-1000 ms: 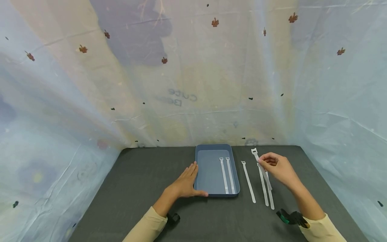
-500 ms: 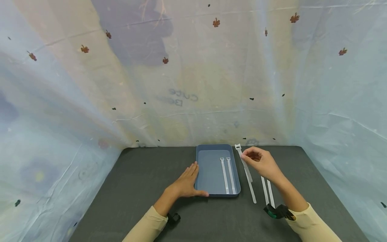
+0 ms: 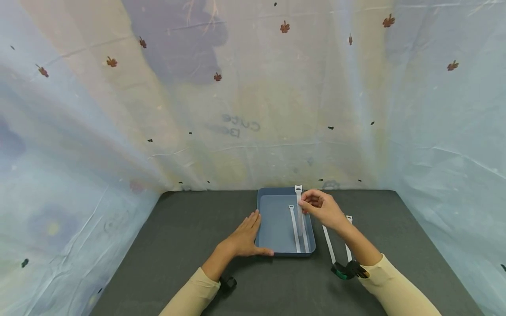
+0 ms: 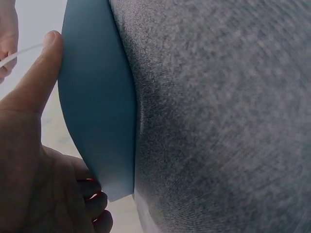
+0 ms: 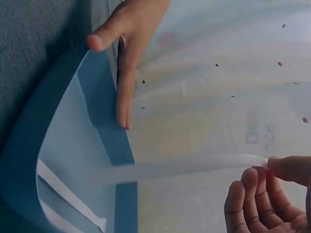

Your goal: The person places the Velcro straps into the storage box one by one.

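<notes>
My right hand [image 3: 325, 211] pinches a white strap [image 3: 298, 195] near its slotted head, over the right side of the blue-grey tray [image 3: 272, 253]. The right wrist view shows the pinched strap [image 5: 194, 166] hanging down toward the tray's inside, thumb against fingers. Two more straps lie in the tray; the left one [image 3: 294, 228] shows whole, the other is partly covered by the held strap. My left hand [image 3: 243, 239] rests on the tray's left edge and near corner with fingers straight. In the left wrist view its thumb [image 4: 46, 65] touches the tray's wall [image 4: 99, 97].
Right of the tray, more white straps lie on the dark grey table [image 3: 189, 228], one [image 3: 329, 243] close to the tray and another [image 3: 348, 253] farther right, both partly under my right arm. A patterned curtain [image 3: 276, 109] stands behind the table.
My right hand has moved left with the strap, from above the straps on the table to over the tray. My left hand stays on the tray.
</notes>
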Demonstrator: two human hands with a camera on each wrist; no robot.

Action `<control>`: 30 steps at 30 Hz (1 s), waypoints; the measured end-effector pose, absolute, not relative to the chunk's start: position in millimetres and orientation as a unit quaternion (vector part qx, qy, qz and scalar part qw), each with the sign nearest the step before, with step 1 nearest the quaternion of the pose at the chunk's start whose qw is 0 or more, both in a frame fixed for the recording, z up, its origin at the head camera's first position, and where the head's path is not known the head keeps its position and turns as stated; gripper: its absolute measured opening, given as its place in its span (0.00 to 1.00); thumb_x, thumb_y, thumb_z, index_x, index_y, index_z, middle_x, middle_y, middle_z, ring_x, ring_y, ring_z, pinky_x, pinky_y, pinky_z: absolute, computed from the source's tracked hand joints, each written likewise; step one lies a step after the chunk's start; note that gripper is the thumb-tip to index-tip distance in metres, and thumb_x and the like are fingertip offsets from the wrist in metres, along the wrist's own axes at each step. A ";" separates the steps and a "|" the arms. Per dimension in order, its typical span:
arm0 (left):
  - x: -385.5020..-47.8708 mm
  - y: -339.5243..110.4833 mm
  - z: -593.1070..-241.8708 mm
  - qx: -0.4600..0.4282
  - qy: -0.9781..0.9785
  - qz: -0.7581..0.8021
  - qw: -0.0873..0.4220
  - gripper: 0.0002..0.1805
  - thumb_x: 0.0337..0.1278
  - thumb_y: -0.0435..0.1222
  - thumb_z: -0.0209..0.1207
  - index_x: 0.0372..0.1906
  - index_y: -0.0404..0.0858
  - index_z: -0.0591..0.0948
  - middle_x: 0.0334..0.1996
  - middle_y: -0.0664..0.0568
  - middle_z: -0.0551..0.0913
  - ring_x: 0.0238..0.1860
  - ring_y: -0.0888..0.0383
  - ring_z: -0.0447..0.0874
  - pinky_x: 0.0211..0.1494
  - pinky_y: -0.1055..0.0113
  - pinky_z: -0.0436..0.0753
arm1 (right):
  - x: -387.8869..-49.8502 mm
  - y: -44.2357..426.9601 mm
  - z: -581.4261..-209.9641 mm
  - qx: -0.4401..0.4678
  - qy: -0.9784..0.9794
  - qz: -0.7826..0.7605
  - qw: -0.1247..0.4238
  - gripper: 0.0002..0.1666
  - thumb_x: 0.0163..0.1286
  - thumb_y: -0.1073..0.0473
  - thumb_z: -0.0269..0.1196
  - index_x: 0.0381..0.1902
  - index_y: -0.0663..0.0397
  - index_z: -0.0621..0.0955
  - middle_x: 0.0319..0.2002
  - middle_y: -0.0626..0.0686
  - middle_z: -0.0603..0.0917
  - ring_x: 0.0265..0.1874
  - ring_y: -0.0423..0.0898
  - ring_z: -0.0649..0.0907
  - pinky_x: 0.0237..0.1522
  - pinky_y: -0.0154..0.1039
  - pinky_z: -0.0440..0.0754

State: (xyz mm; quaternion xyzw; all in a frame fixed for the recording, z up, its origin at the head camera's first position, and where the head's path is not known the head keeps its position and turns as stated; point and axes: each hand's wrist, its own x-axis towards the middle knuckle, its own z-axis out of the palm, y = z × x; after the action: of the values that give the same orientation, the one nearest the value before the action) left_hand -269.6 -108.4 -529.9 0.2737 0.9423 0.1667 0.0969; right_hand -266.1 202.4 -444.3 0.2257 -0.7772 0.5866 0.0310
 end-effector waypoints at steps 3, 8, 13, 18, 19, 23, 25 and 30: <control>-267.2 -107.2 -522.9 0.272 0.942 0.167 0.104 0.76 0.52 0.74 0.68 0.87 0.29 0.46 0.88 0.37 0.41 0.88 0.43 0.39 0.89 0.46 0.48 | -268.8 195.2 -446.4 0.234 -0.765 0.600 0.014 0.11 0.81 0.64 0.64 0.51 0.70 0.80 0.38 0.66 0.86 0.34 0.52 0.88 0.40 0.36 0.87; -266.6 -107.2 -520.6 0.266 0.942 0.170 0.110 0.76 0.51 0.75 0.68 0.87 0.29 0.46 0.88 0.38 0.40 0.88 0.43 0.39 0.88 0.46 0.47 | -273.1 182.6 -452.0 0.213 -0.755 0.619 -0.029 0.13 0.82 0.61 0.63 0.53 0.68 0.79 0.40 0.64 0.86 0.37 0.55 0.88 0.44 0.39 0.88; -268.8 -107.4 -526.2 0.266 0.945 0.156 0.105 0.76 0.52 0.75 0.67 0.87 0.31 0.44 0.88 0.39 0.39 0.88 0.45 0.37 0.89 0.48 0.47 | -277.2 172.2 -459.3 0.185 -0.752 0.630 -0.054 0.14 0.83 0.58 0.63 0.54 0.66 0.78 0.40 0.58 0.87 0.40 0.54 0.88 0.47 0.41 0.89; -268.6 -107.2 -524.2 0.270 0.944 0.159 0.102 0.76 0.52 0.74 0.69 0.87 0.30 0.46 0.88 0.38 0.40 0.88 0.44 0.39 0.88 0.47 0.48 | -282.2 163.9 -467.7 0.174 -0.733 0.654 -0.072 0.15 0.83 0.59 0.63 0.56 0.68 0.78 0.40 0.57 0.88 0.38 0.48 0.88 0.47 0.41 0.90; -268.5 -107.0 -523.4 0.270 0.944 0.158 0.104 0.76 0.52 0.74 0.69 0.87 0.30 0.46 0.88 0.38 0.40 0.88 0.44 0.39 0.88 0.47 0.48 | -283.4 162.4 -469.3 0.171 -0.731 0.657 -0.075 0.16 0.83 0.59 0.63 0.56 0.69 0.78 0.40 0.57 0.88 0.38 0.46 0.88 0.47 0.39 0.90; -266.7 -106.1 -520.0 0.263 0.946 0.157 0.107 0.75 0.53 0.73 0.69 0.87 0.31 0.46 0.88 0.39 0.41 0.88 0.45 0.39 0.88 0.48 0.49 | -288.0 157.3 -473.5 0.157 -0.731 0.659 -0.084 0.16 0.83 0.59 0.63 0.56 0.68 0.78 0.40 0.58 0.88 0.38 0.46 0.88 0.46 0.39 0.90; -265.7 -105.6 -518.8 0.262 0.947 0.154 0.108 0.74 0.53 0.73 0.69 0.87 0.31 0.45 0.88 0.39 0.40 0.88 0.45 0.39 0.88 0.48 0.49 | -290.7 155.2 -475.3 0.148 -0.729 0.663 -0.087 0.16 0.83 0.58 0.64 0.57 0.68 0.79 0.40 0.58 0.88 0.38 0.47 0.88 0.47 0.41 0.90; -264.7 -105.3 -518.5 0.265 0.944 0.165 0.106 0.75 0.53 0.73 0.70 0.87 0.29 0.47 0.88 0.37 0.42 0.88 0.43 0.41 0.88 0.45 0.50 | -297.3 150.7 -477.7 0.139 -0.720 0.673 -0.094 0.16 0.83 0.59 0.63 0.57 0.67 0.79 0.41 0.57 0.88 0.40 0.50 0.87 0.56 0.56 0.88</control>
State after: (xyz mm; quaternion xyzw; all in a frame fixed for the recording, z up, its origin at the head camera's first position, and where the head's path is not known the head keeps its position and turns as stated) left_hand -264.7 -105.3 -518.5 0.2649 0.9442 0.1647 0.1060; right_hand -297.3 150.7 -477.7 0.1390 -0.7204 0.6730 -0.0943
